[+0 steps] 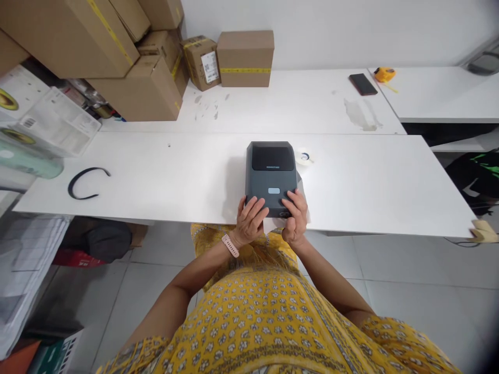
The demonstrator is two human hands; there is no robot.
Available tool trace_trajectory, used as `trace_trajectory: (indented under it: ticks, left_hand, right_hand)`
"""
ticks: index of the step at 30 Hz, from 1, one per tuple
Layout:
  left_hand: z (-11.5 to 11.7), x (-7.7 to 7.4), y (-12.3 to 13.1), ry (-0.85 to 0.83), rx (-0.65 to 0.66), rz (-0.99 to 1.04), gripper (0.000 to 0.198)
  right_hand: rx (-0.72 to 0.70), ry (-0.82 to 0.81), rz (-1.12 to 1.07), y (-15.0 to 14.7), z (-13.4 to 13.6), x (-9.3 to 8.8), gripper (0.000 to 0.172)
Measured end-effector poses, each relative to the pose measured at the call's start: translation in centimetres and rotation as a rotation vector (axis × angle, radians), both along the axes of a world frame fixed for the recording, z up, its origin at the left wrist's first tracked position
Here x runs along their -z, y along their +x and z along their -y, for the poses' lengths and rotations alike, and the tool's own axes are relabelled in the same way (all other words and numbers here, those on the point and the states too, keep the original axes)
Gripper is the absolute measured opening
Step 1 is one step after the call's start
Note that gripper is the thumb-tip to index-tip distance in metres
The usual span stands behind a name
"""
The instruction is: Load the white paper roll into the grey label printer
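Note:
A dark grey label printer (272,182) with a glossy black lid panel and a pale oblong button sits near the table's front edge. My left hand (251,218) grips its front left corner, fingers lying over the top. At the front right corner my right hand (295,215) is closed on the printer, with its fingers on the upper face and its thumb below. White paper or film (303,200) shows beside and under the printer's right side. Partly behind it lies a small white roll (305,157).
Cardboard boxes (245,58) are stacked at the back left. A black headband (80,183) lies on the left of the white table (374,182). A dark phone or wallet (363,84) and a yellow tape measure (384,74) are at the back right.

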State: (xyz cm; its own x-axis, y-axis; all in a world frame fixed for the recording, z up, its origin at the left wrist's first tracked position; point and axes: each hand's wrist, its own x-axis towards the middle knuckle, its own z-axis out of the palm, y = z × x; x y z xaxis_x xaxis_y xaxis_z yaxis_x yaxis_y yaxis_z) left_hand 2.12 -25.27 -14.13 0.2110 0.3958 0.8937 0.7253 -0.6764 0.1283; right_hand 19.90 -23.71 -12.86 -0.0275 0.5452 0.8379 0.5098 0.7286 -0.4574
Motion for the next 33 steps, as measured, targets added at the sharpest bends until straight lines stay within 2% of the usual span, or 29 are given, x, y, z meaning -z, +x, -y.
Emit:
trace_trajectory:
  ticks: [3, 7, 10, 13, 16, 17, 19, 20, 22, 24, 26, 30, 33]
  left_hand:
    - [-0.2, -0.1, 0.0, -0.04, -0.01, -0.023, 0.034]
    - [0.0, 0.7, -0.1, -0.107, -0.049, -0.055, 0.033]
    - [-0.3, 1.0, 0.2, -0.09, -0.059, -0.048, 0.033]
    - [-0.4, 0.1, 0.3, -0.071, -0.047, -0.019, 0.033]
    - [1.3, -1.8, -0.3, -0.162, 0.025, 0.037, 0.038]
    - [2.2, -2.5, -0.5, -0.225, 0.057, 0.081, 0.038]
    - [4.2, -3.7, -0.9, -0.376, 0.027, 0.337, 0.028]
    - [5.0, -4.1, -1.0, -0.503, 0.039, 0.469, 0.03]
    - [5.9, -4.9, -0.6, -0.92, 0.121, 0.7, 0.048]
    - [5.7, -5.6, 0.3, -1.33, 0.219, 0.861, 0.056]
    - [5.0, -6.4, 1.2, -1.551, 0.268, 0.976, 0.054]
    - [3.9, -7.6, 2.3, -1.58, 0.284, 1.092, 0.048]
    - [4.0, -7.2, 2.2, -1.544, 0.256, 1.05, 0.048]
  right_hand:
    - [0.007, -0.003, -0.032, -0.2, -0.1, 0.5, 0.054]
    - [0.021, -0.009, -0.083, -0.4, 0.0, 1.4, 0.054]
    - [0.077, -0.001, -0.082, -0.6, -0.1, 1.8, 0.054]
    - [0.069, 0.01, -0.083, -0.6, -0.1, 1.5, 0.053]
    - [0.018, -0.05, -0.099, -0.3, 0.2, 0.3, 0.051]
    - [-0.002, -0.094, -0.115, -0.2, 0.4, -0.2, 0.051]
    - [-0.046, -0.18, -0.169, -0.1, 0.9, -1.2, 0.052]
    - [-0.065, -0.208, -0.195, -0.1, 1.1, -1.6, 0.052]
    - [-0.082, -0.23, -0.224, -0.1, 1.4, -2.2, 0.052]
    - [-0.083, -0.227, -0.223, -0.2, 1.4, -2.4, 0.051]
    - [-0.085, -0.218, -0.216, -0.2, 1.4, -2.5, 0.05]
    - [-0.122, -0.208, -0.195, 0.0, 1.2, -2.4, 0.048]
    - [-0.12, -0.198, -0.183, 0.1, 1.2, -2.3, 0.046]
